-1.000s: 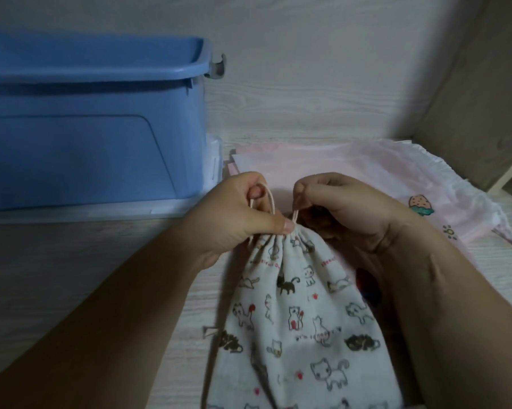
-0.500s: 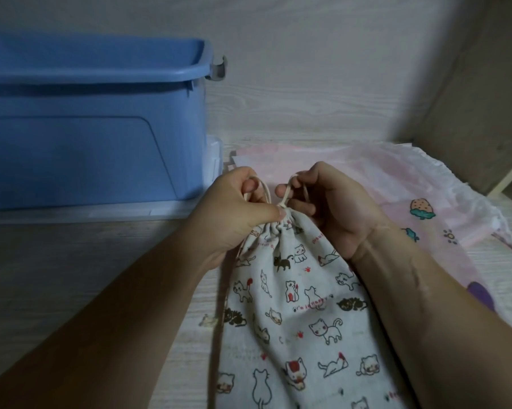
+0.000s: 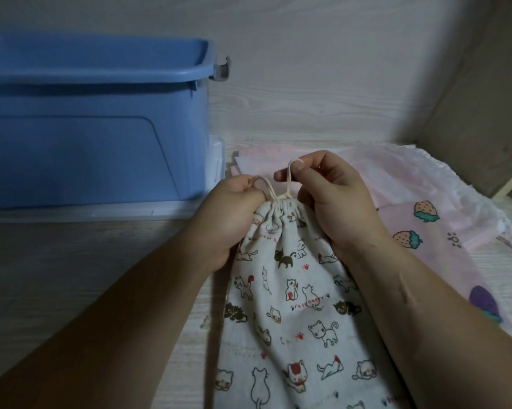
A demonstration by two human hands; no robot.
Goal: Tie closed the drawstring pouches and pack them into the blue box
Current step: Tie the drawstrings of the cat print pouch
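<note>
From the head camera, a cream drawstring pouch printed with small cats lies lengthwise on the pale wood-grain tabletop. Its body runs toward the viewer and its mouth points away, gathered into tight pleats. Both hands are at that mouth. The left hand is curled round the pouch's left shoulder and grips a loop of the cream cord that arcs out of the gathers. The right hand pinches the other loop of cord between thumb and forefinger and holds it upright above the mouth, with its remaining fingers folded loosely against the fabric. Both forearms reach in from the bottom edge, one on each side of the pouch. The blue box stands at the far left of the tabletop, open on top, with a grey latch at its right rim. It sits on a clear plastic piece that shows along its base. Behind and to the right of the hands lies a flat heap of pink pouches with strawberry prints, partly under the right forearm.
</note>
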